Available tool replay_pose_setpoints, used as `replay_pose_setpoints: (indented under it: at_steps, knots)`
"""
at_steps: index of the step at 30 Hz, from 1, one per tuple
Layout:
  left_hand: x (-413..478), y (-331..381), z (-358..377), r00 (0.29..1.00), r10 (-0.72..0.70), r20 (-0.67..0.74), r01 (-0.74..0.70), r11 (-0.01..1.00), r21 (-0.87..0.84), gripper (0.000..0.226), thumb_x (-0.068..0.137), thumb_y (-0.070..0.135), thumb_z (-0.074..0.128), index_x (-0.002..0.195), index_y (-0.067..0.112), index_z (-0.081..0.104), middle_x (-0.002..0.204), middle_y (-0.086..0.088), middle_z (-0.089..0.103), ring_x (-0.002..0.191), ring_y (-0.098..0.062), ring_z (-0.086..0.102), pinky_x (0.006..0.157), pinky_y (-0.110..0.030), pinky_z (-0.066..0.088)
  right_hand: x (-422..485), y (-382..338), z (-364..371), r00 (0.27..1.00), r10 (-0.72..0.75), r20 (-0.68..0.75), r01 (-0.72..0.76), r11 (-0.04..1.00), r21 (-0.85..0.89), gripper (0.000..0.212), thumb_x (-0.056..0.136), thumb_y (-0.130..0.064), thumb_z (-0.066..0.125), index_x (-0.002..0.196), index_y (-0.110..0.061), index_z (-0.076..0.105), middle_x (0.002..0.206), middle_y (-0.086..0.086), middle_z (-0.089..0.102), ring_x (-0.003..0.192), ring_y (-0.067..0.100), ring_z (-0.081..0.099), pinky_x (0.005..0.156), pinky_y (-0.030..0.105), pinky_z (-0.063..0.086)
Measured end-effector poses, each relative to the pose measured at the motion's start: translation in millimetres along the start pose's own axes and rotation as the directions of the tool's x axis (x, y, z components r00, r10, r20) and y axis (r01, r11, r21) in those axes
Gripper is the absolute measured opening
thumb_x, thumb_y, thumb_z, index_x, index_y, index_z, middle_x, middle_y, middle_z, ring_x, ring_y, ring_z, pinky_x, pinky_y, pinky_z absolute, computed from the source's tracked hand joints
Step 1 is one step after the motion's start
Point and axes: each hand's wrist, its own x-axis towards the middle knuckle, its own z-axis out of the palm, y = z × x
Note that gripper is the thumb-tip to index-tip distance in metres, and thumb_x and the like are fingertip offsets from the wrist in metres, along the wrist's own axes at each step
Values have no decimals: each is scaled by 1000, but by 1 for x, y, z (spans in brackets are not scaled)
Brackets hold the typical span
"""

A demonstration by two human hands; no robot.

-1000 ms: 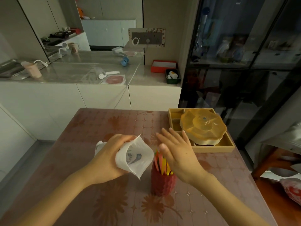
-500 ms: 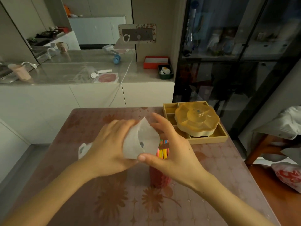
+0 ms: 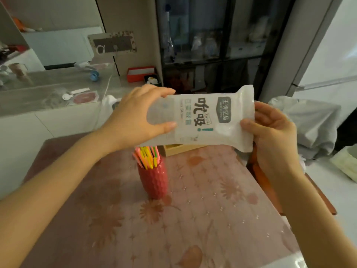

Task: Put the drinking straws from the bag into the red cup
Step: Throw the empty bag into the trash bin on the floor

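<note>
A white plastic straw bag (image 3: 201,117) with printed lettering is stretched flat and level in the air above the table, and it looks empty. My left hand (image 3: 135,117) grips its left end and my right hand (image 3: 272,130) grips its right end. Below the bag, a red textured cup (image 3: 153,179) stands upright on the table. A bunch of coloured straws (image 3: 147,157), pink, yellow and green, sticks out of the cup's mouth.
The table (image 3: 193,219) has a pink flowered cover. A wooden tray (image 3: 179,148) shows just behind the bag. A counter (image 3: 48,97) with small items runs at the back left, a dark glass cabinet (image 3: 222,45) stands behind, and grey cloth (image 3: 309,122) lies at right.
My right hand left the cup and took the bag's right end. Both hands lifted the bag up and spread it flat. The view shifted right.
</note>
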Motion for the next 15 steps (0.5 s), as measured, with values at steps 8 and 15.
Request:
replay_pose_setpoints:
  at_steps: [8,15]
  knots:
    - [-31,142,126,984,47,-173,-67,992,-109,25,78,24,66,102,18,65,96,1,61,91,-17,54,79,-27,39,-57,-2,-239,930,-90,-356,26,984,-179,36,79,10,59,102,-17,65,86,-8,67,68,-2,66,61,15,53]
    - [-109,257,335,957,-19,288,111,946,-304,17,78,4,65,92,11,70,88,-5,65,79,-20,57,71,-32,49,-132,78,-420,896,-5,-444,-207,880,-428,41,78,8,57,80,-32,65,78,0,63,66,16,59,61,32,51]
